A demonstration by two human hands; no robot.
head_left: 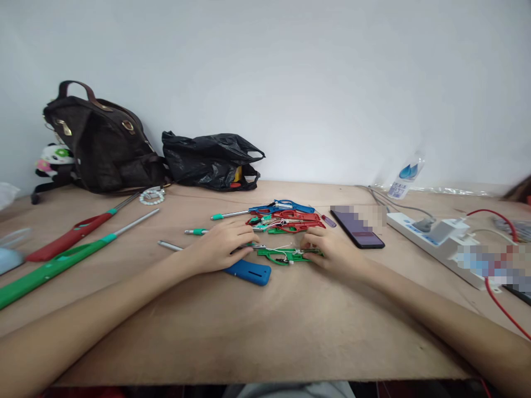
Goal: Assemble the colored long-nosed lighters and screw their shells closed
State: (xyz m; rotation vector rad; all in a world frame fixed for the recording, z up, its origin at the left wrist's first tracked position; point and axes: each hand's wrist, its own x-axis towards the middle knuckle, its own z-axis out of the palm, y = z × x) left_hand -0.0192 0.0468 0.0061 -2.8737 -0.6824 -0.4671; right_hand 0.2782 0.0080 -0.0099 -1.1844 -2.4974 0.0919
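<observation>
Lighter housing (290, 254), green and opened with its inside exposed, is laid flat on the tabletop (257, 337), in front of the person and between the two hands. Its long axis is run from left to right, nearly parallel with the near edge; the handle is pointed right, and the left end is covered by the left hand (226, 244). By this hand the fingers are held bent and low over that end; whether anything is pinched there cannot be told. By the right hand (327, 249) the other end is touched with curled fingertips, though whether it is firmly gripped cannot be told.

Partly beneath the left hand, a closed blue lighter (251, 272) is set aslant, its metal barrel pointed left and slightly away, its handle right and nearer. Just beyond the hands, an opened red lighter (302, 221) and an opened blue lighter (282, 208) are lined up along much the same left-to-right axis, the blue one's barrel pointed left. Near their right ends a screwdriver (328, 221) is placed, followed by a phone (367, 236) and a power strip (431, 246). Well to the left, a closed red lighter (62, 243) and a closed green lighter (53, 271) are laid diagonally, barrels directed away and to the right.
</observation>
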